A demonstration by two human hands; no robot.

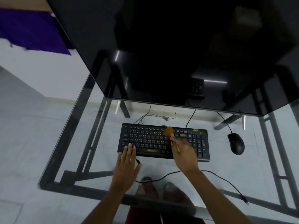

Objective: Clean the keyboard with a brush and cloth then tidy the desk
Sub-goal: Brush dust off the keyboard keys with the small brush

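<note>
A black keyboard (150, 139) lies on the glass desk (90, 143) in front of me. My right hand (184, 152) grips a small brush (169, 131) by its light wooden handle. Its orange-brown bristles rest on the upper key rows, right of centre, and look blurred. My left hand (126, 165) lies flat with fingers spread, its fingertips on the keyboard's lower left corner. No cloth is visible.
A large dark monitor (161, 54) leans over the back of the desk. A black mouse (236, 143) sits right of the keyboard. Cables (215, 174) trail across the glass near the front edge. My feet (161, 189) show through the glass.
</note>
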